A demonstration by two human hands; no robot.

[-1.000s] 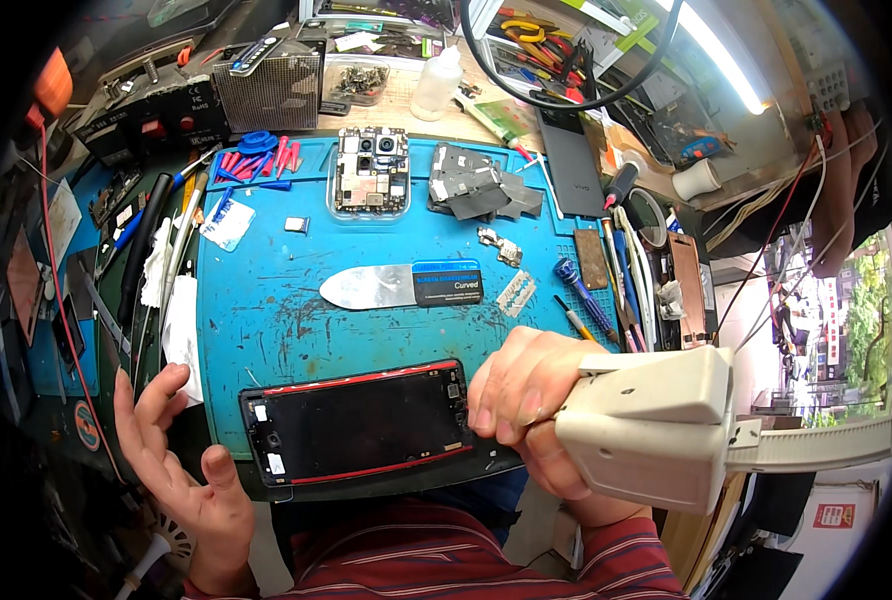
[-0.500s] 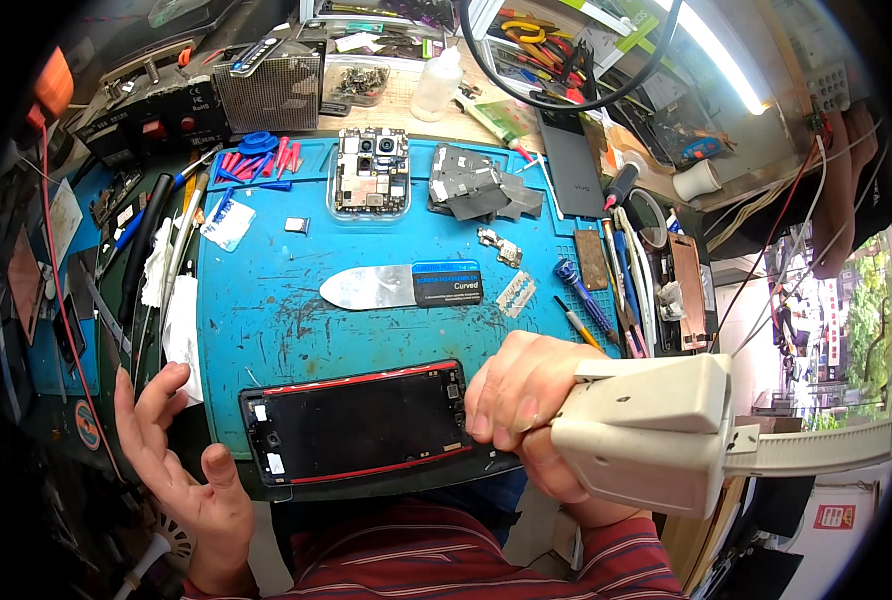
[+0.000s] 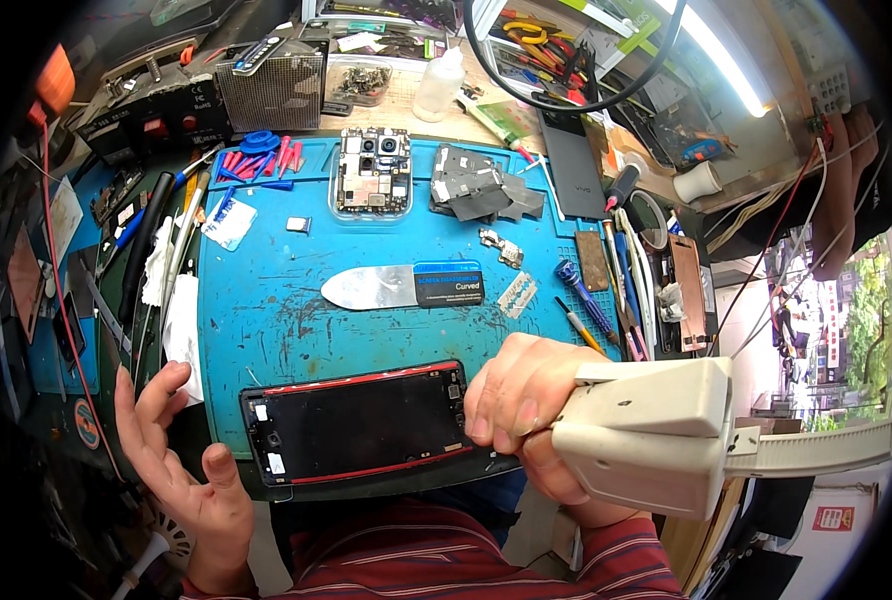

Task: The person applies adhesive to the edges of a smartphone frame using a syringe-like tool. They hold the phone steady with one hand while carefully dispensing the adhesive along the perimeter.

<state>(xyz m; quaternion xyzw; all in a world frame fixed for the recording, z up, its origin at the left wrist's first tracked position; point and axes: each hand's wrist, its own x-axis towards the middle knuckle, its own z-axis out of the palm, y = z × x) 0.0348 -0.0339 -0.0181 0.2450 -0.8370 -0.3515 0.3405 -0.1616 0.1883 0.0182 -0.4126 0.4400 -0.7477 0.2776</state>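
My left hand (image 3: 181, 455) is raised to the left of the phone, fingers spread and holding nothing. In my right hand (image 3: 519, 405) is a boxy cream plastic tool (image 3: 646, 425) with a ribbed band running off to the right; its exact kind does not show. My right fingers wrap its left end, close to the phone's right edge. The phone body (image 3: 361, 428), black with red strips along its long sides, lies on the near edge of the blue mat. Beyond it rests a flat metal pry blade (image 3: 371, 288) with a black and blue handle.
On the blue work mat (image 3: 296, 260) are a circuit board in a clear case (image 3: 370, 175), dark shield pieces (image 3: 481, 182), a razor blade (image 3: 517, 296) and a blue screwdriver (image 3: 584, 287). A squeeze bottle (image 3: 438, 85) stands behind. A black cable loop (image 3: 566, 100) hangs overhead.
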